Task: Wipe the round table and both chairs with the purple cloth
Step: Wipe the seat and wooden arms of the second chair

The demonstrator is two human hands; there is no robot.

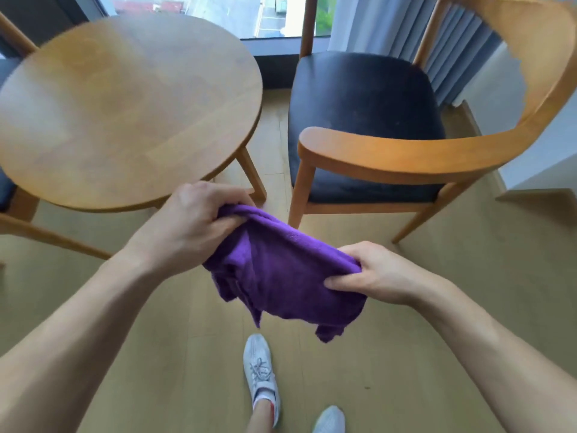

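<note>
Purple cloth (281,276): hanging above the floor, left hand (193,220) and right hand (377,273) each clutching an end; round counter (125,104) and armchair (390,151) standing beyond.

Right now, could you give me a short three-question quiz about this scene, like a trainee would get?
1. True or false: the purple cloth lies on the round table.
2. Which hands hold the cloth? A left hand only, B right hand only, C both.
3. Fill in: the chair to the right of the table has a ___ seat cushion.

Key: 1 false; 2 C; 3 dark.
</note>
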